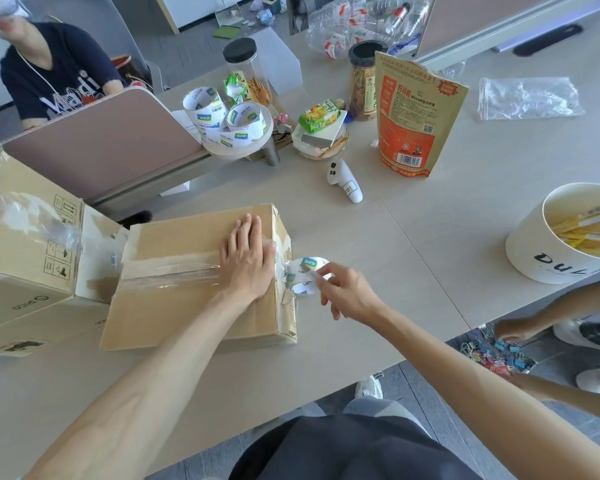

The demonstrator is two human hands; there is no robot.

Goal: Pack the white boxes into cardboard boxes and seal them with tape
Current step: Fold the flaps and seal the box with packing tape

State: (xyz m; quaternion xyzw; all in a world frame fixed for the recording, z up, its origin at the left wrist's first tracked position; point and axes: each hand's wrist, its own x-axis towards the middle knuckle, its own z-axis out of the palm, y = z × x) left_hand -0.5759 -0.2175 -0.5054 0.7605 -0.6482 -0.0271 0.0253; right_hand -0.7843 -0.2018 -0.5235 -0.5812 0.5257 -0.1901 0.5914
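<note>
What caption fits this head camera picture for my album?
Left hand presses the cardboard box shut while the right hand holds the tape roll beside its edge.

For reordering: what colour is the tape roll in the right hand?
The tape roll is white with blue-green logos, head view.

Pale grey table (430, 237), cardboard box (174, 244) just left of the right hand's (347, 292) grip on the tape roll (302, 275), white controller (343, 180) beyond the grip, white tub (534, 251) (yellow packets inside) well to its right, orange snack pouch (409, 112) further beyond, larger cardboard box (21, 244) far left.
</note>
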